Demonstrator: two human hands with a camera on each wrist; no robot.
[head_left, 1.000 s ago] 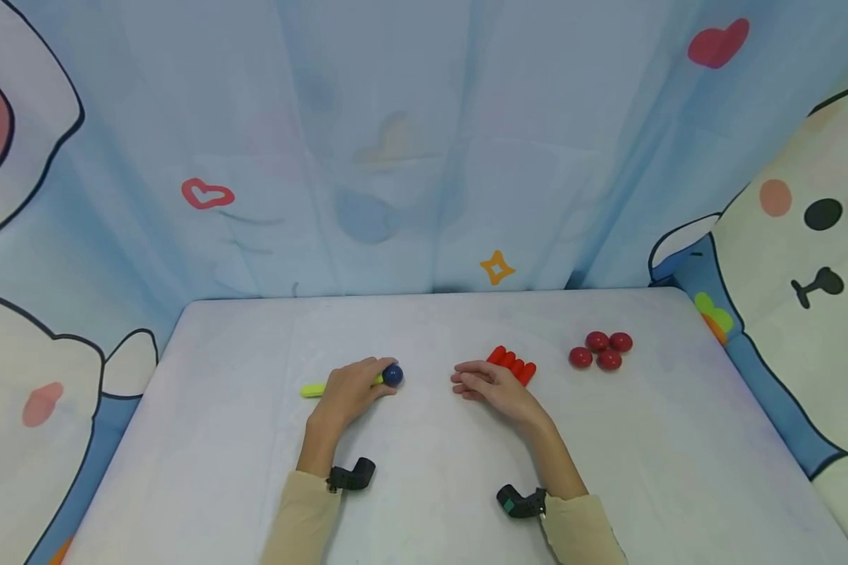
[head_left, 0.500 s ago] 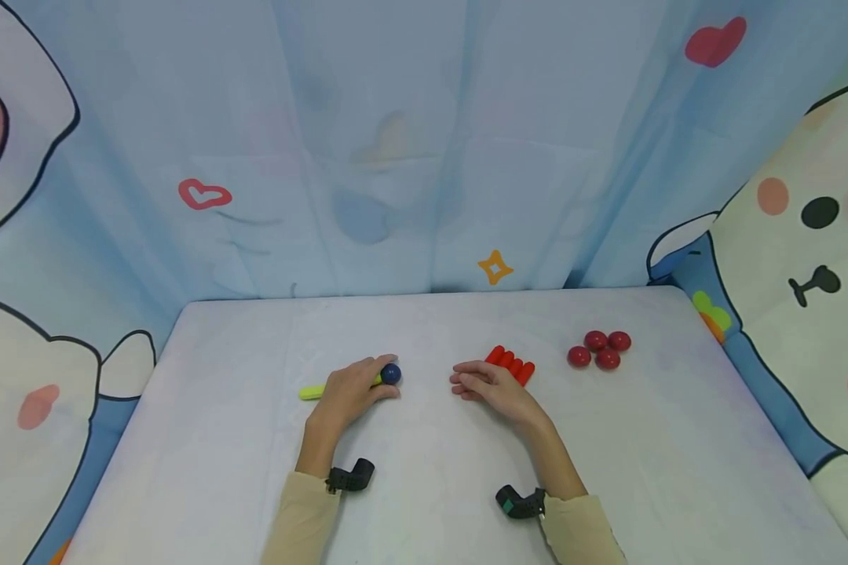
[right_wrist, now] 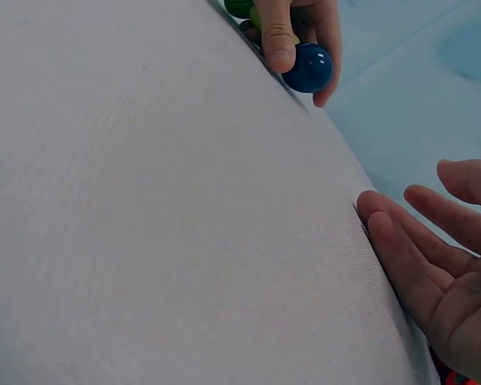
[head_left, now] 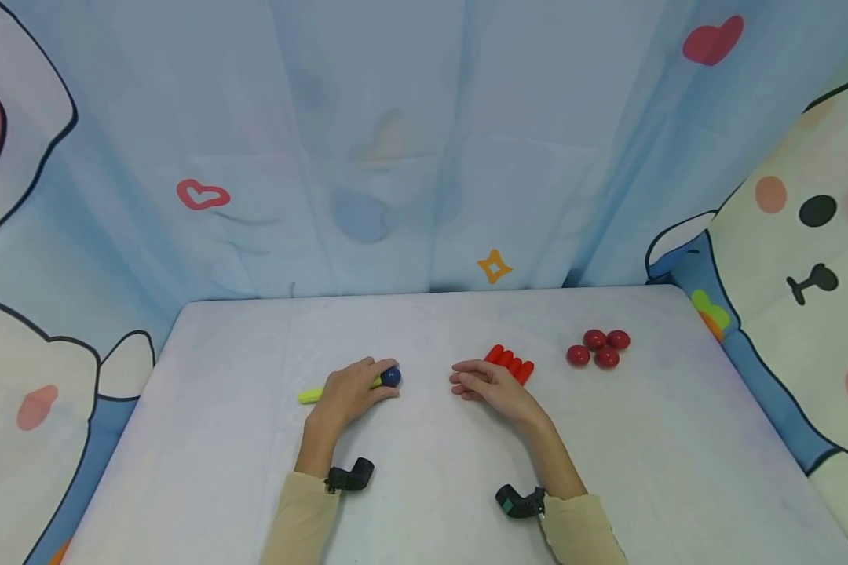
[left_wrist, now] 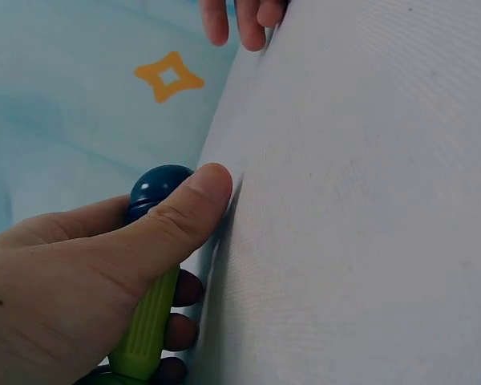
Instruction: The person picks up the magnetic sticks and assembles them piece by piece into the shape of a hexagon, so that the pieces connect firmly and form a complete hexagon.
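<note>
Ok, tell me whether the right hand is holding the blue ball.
No, the blue ball is at the left hand, with a stretch of bare cloth between it and the right hand.

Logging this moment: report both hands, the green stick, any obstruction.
Left hand gripping green stick, blue ball at one end. Right hand holding nothing, near red sticks. No obstruction seen between hands.

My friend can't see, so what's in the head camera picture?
A person's left hand holds a green stick with a blue ball on its end at a white table. The right hand partly hides red sticks; four red balls sit farther right.
</note>
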